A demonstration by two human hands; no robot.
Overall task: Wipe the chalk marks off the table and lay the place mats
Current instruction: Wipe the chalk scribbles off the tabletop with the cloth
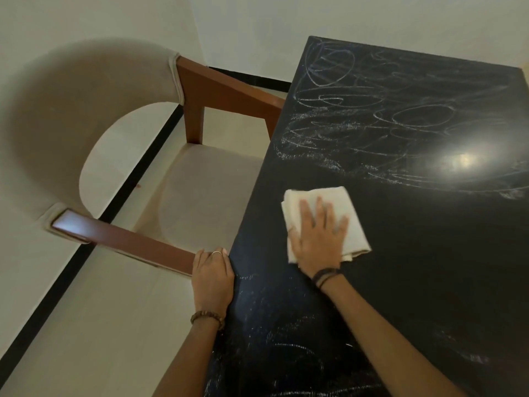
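A black table fills the right of the head view. White chalk marks loop thickly across its far half, and fainter smears lie near me. A folded cream cloth lies on the table's left-middle part. My right hand presses flat on it with fingers spread. My left hand rests at the table's left edge, fingers curled over the end of a chair's wooden armrest. No place mats are in view.
A beige upholstered armchair with brown wooden arms is pushed against the table's left side. Pale floor with a black stripe lies to the left. White walls stand behind the chair and the table.
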